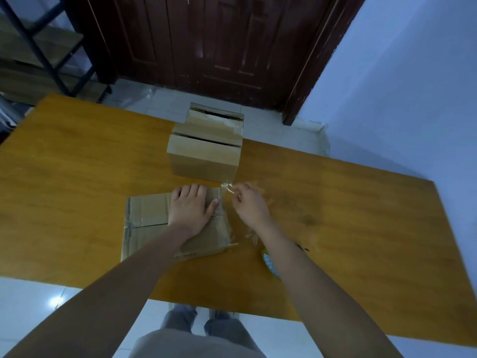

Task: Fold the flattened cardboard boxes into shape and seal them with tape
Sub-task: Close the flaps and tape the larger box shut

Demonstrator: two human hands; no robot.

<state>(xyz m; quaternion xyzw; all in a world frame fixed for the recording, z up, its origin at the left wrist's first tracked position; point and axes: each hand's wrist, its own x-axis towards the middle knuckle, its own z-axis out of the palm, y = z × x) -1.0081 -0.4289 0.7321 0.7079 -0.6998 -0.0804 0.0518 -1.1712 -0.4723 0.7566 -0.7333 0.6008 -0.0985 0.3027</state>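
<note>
A cardboard box (144, 218) with clear tape along its top seam lies on the wooden table (348, 215) near the front edge. My left hand (192, 208) presses flat on the box's top. Just right of the box, my right hand (249, 202) pinches a crumpled strip of clear tape (227, 187) at the box's far right corner. More clear tape (242, 235) hangs off the box's right side. A second, folded box (204, 156) stands behind it, with its top flaps not fully closed.
A yellow-green tape dispenser (268, 262) lies partly hidden under my right forearm. A third box (216, 117) sits at the table's far edge. A dark wooden door (219, 42) stands beyond, and a shelf rack (38, 55) at the far left.
</note>
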